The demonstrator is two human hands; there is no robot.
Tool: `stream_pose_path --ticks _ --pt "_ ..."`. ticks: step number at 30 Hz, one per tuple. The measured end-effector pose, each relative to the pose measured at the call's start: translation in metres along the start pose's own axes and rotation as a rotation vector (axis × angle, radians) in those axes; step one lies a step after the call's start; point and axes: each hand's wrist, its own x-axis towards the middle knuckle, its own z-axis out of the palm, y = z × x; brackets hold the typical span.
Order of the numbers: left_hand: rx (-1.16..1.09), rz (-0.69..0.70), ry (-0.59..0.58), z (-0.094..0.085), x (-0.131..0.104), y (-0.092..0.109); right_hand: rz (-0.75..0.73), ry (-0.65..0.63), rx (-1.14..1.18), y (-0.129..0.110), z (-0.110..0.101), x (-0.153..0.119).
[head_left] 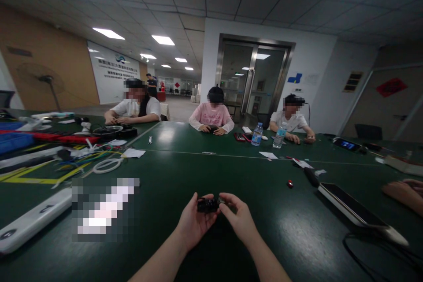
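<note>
head: black object (pixel 206 205), long axis running crosswise
left hand (pixel 195 224): cradling it, palm up
right hand (pixel 238 217): nearer the silvery end (pixel 221 201), pinching there

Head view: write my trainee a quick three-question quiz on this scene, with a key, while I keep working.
1. Fill in: the left hand cradles a black cylindrical object, while the right hand pinches a small ____-coloured piece next to it.
2. True or false: the small red object lies to the right of both hands.
3. How many plastic water bottles stand on the green table?

Key: 1. silver; 2. true; 3. two.
</note>
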Motion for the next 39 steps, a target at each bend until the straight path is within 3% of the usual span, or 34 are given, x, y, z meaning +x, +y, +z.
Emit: stream_pose_path --ticks 7,13,19,28,39 --pt "-0.007 0.019 -0.017 0.000 0.004 -0.003 -0.170 -0.067 -0.178 -0.012 0.012 -0.008" --pt "-0.015 0.018 0.024 0.001 0.003 -0.003 -0.126 -0.085 -0.318 -0.006 0.013 -0.005" --pt "0.043 -0.005 0.048 0.001 -0.001 -0.001 -0.095 -0.123 -0.278 -0.002 0.011 -0.004" --pt "0.041 -0.054 -0.106 -0.004 -0.001 0.001 -0.148 -0.146 -0.185 -0.013 0.006 -0.010" --pt "-0.099 -0.079 -0.346 -0.003 -0.009 0.004 -0.056 -0.077 0.004 -0.010 0.006 -0.006"
